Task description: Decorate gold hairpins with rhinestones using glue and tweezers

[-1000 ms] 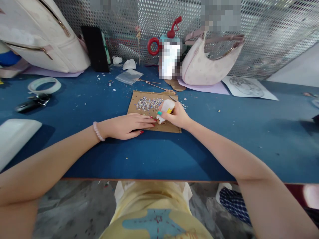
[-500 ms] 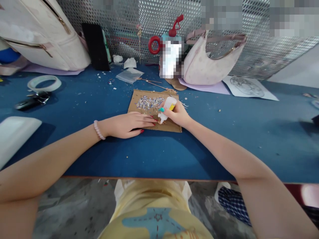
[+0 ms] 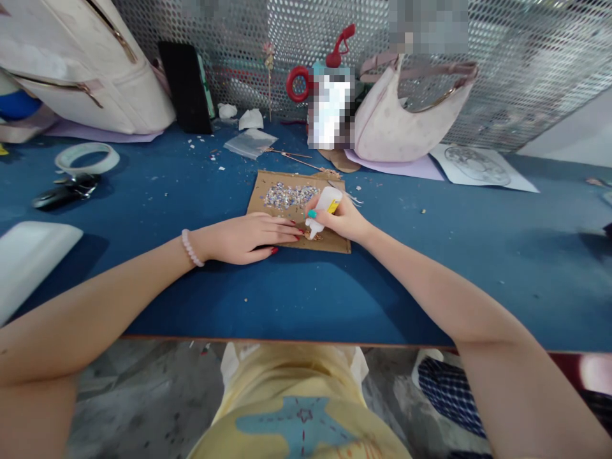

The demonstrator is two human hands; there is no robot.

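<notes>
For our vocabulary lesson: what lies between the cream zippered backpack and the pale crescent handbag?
In the head view, mainly: black rectangular slab, crumpled white papers, clear plastic bag, flower-topped stick, red-handled cup.

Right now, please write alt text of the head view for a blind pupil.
A right hand holds a white bottle, nozzle down, over cardboard on a blue table; the left hand lies partly on the cardboard. Glittering bits sit toward the cardboard's far edge.
</notes>
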